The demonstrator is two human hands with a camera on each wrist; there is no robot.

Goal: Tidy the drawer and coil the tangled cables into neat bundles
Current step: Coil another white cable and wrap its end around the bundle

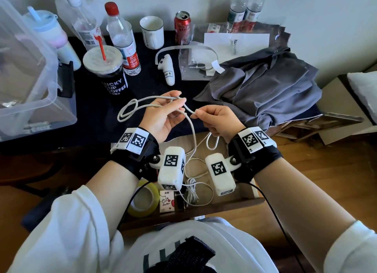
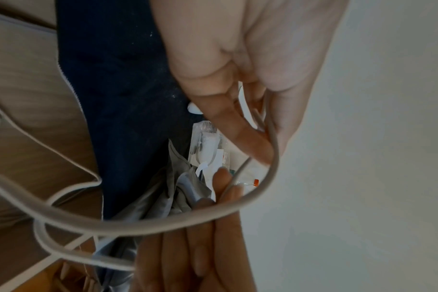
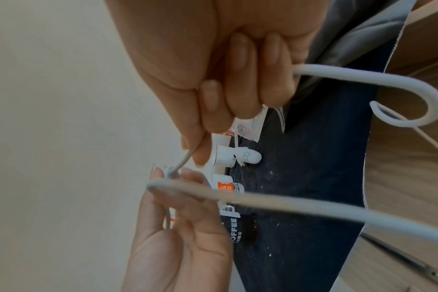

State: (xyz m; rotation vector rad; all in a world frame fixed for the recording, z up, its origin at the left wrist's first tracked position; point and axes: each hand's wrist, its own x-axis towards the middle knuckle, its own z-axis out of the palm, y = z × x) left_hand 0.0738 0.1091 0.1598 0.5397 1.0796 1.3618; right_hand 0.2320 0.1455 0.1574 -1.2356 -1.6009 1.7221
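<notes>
A white cable (image 1: 192, 130) rises from the open drawer (image 1: 224, 206) to both hands. My left hand (image 1: 179, 98) pinches it between thumb and fingers, and two loops (image 1: 127, 111) hang out to the left. My right hand (image 1: 196, 114) pinches the cable just right of that, with a short loop (image 1: 212, 142) hanging below the wrist. In the left wrist view the cable (image 2: 163, 224) curves under my left hand's fingers (image 2: 250, 138). The right wrist view has my right hand's fingers (image 3: 213, 110) gripping the cable (image 3: 313, 208). More white cables (image 1: 191, 191) lie tangled in the drawer.
The drawer also holds a yellow tape roll (image 1: 142, 203) and a small box (image 1: 166, 201). On the dark table stand a coffee cup (image 1: 106, 73), bottles (image 1: 122, 38), a can (image 1: 182, 28) and a white controller (image 1: 167, 68). A clear bin (image 1: 30, 79) sits left, grey cloth (image 1: 265, 89) right.
</notes>
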